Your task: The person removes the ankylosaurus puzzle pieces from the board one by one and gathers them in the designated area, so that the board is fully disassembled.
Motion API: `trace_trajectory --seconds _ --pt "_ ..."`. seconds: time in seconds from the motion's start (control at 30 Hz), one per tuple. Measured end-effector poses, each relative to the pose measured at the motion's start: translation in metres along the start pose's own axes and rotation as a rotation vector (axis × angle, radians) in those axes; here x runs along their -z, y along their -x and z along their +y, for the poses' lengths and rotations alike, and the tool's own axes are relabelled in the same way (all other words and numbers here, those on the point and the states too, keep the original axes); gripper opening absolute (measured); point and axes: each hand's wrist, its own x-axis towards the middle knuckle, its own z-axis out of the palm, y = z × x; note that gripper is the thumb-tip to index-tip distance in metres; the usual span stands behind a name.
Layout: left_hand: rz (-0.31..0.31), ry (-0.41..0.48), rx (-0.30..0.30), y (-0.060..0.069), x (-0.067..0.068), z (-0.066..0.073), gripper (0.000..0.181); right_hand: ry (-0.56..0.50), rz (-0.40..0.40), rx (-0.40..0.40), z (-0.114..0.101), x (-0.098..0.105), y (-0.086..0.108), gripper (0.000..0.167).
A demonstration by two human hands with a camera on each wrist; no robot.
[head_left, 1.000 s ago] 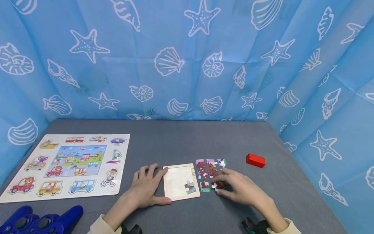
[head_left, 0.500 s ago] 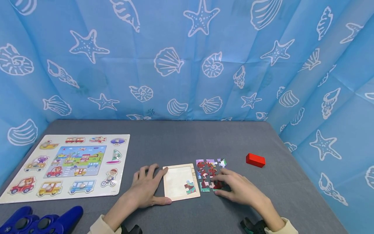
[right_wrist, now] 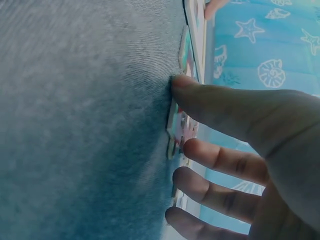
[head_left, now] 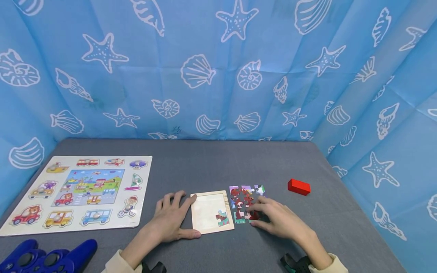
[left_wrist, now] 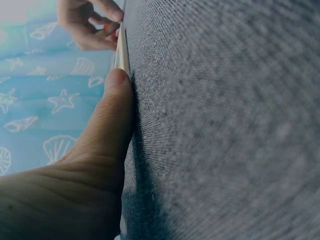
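Note:
A square wooden puzzle tray (head_left: 205, 212) lies mid-table, with one puzzle piece (head_left: 222, 218) in its lower right corner. My left hand (head_left: 168, 220) rests at its left side, fingers spread, index finger and thumb touching the rim's two left corners. In the left wrist view the thumb (left_wrist: 112, 97) meets the tray edge. Just right of the tray lie several jigsaw pieces (head_left: 239, 203) showing a red figure. My right hand (head_left: 281, 219) holds the lower right puzzle piece (head_left: 253, 216) between thumb and fingers against its neighbours; its fingers partly hide the pieces.
A red block (head_left: 298, 187) lies to the right, beyond the right hand. At left is a large vehicle puzzle board (head_left: 145, 189), with a blue game controller (head_left: 51, 258) at the near left edge. A blue shell-print curtain (head_left: 218, 94) hangs behind the grey table.
My right hand has shifted slightly left, sliding its puzzle piece up against the neighbouring pieces, then stayed nearly still. The left hand and tray have not moved.

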Motion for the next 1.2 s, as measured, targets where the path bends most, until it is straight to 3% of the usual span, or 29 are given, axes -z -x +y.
trace_trajectory --seconds 0.23,0.57,0.9,1.2 --pt "-0.005 0.001 -0.005 0.000 0.000 0.000 0.101 0.032 0.054 0.015 -0.010 0.003 -0.004 0.029" --pt "-0.004 -0.004 0.004 -0.001 0.000 0.001 0.102 0.039 0.077 0.123 -0.031 0.000 -0.021 0.029" --pt "-0.021 0.001 0.004 -0.002 0.001 0.000 0.102 0.050 -0.021 0.194 -0.051 -0.013 -0.034 0.033" --pt "-0.019 -0.008 0.003 -0.001 0.002 0.000 0.103 0.100 -0.093 0.204 -0.057 -0.017 -0.037 0.038"
